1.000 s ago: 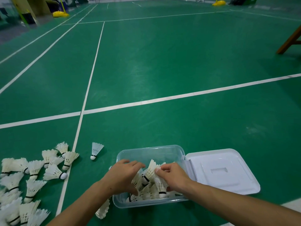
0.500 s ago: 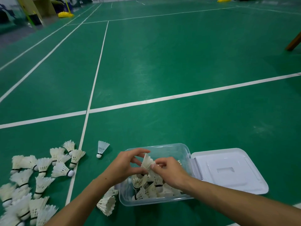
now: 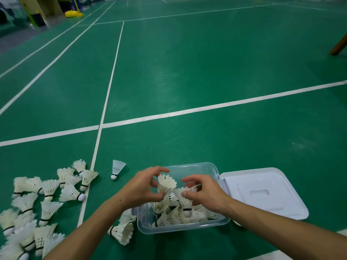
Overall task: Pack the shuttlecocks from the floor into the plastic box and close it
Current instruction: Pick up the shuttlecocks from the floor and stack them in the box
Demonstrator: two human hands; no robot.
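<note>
- Head view, only one. Green court floor (image 3: 187,72) with white lines fills the frame.
- Clear plastic box (image 3: 199,168) sits low centre, open, on the floor. Its white lid (image 3: 262,192) lies flat just right of it, touching the box's right edge; whether hinged, cannot tell.
- Box holds a jumble of white shuttlecocks (image 3: 180,214), mostly in the near half, some tilted, some on their sides.
- Left hand (image 3: 140,188) is above the box's left side, fingers curled, thumb and fingers gripping a raised shuttlecock (image 3: 166,184) by its lower part, feather skirt pointing up.
- Right hand (image 3: 204,194) is above the box's right-centre, fingers curled; thumb rests against a second shuttlecock (image 3: 185,198) whose cork points down into the pile. Looks like a pinch, other fingers partly hidden behind feathers.
- The two hands are near each other, not touching.
- Loose pile of shuttlecocks (image 3: 37,203) on the floor at lower left of the frame, spread down to the bottom edge.
- One single shuttlecock (image 3: 116,168) stands apart, left of the box, cork towards the camera.
- Two more shuttlecocks (image 3: 122,229) lie just beside the box's near-left corner.
- Yellow net-post base (image 3: 73,14) at upper left. Brown wooden leg (image 3: 339,45) at right edge.
</note>
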